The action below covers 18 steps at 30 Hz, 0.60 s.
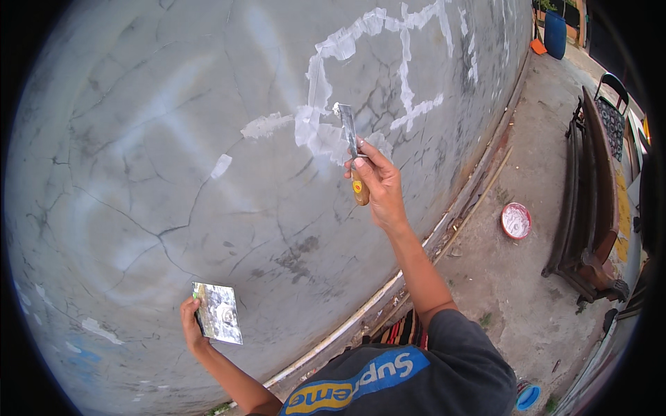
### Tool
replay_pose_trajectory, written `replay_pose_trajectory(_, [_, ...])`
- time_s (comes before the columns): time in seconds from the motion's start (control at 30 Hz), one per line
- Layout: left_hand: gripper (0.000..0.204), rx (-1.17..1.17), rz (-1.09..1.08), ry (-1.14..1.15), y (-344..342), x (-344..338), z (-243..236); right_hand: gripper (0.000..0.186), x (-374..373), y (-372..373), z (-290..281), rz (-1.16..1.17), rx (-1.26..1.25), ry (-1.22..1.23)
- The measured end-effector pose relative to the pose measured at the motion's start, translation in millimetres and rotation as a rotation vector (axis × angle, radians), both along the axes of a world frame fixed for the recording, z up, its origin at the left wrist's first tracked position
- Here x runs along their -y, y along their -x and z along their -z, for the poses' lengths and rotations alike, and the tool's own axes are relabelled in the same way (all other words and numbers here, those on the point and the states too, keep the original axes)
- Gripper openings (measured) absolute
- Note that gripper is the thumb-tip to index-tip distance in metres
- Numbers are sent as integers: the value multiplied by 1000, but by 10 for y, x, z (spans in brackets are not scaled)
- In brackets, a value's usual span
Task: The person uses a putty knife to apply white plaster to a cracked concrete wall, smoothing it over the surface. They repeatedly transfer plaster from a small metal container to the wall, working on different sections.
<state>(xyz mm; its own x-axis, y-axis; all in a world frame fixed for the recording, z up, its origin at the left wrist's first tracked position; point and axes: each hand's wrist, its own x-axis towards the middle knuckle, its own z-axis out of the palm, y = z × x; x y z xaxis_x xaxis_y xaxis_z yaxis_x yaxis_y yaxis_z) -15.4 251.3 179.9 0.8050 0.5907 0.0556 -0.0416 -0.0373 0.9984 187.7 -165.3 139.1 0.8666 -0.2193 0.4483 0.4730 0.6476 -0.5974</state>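
My right hand (380, 186) grips a putty knife with a wooden handle (361, 191) and a narrow metal blade (348, 128), white paste on its tip, held in front of a cracked grey wall (118, 194). Pale filler patches (316, 80) run along cracks around and above the blade. At lower left, my left hand (191, 322) holds a shiny rectangular metal plate (218, 312) with a small lump of paste on it.
At right on the concrete ground (506, 277) stand a red-rimmed bowl with white paste (515, 220), a dark wooden bench (574, 194) and, farther back, a blue barrel (555, 35). A pipe (479, 194) runs along the wall base. A blue container (527, 396) lies at bottom right.
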Motion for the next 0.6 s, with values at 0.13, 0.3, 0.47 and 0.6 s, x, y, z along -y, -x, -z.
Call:
replay_pose_trajectory(0.13, [35, 20, 40, 17, -15, -128, 115, 38, 67, 3, 11, 26, -25, 44])
replay_pose_trajectory(0.3, [37, 4, 27, -3, -10, -149, 137, 37, 35, 37, -44, -3, -40, 25])
replay_pose_trajectory(0.47, [36, -2, 13, 49, 2, -41, 99, 39, -120, 82, -118, -48, 2, 72])
replay_pose_trajectory(0.6, [35, -1, 37, 48, -15, 5, 91, 38, -249, 84, -164, -75, 56, 112])
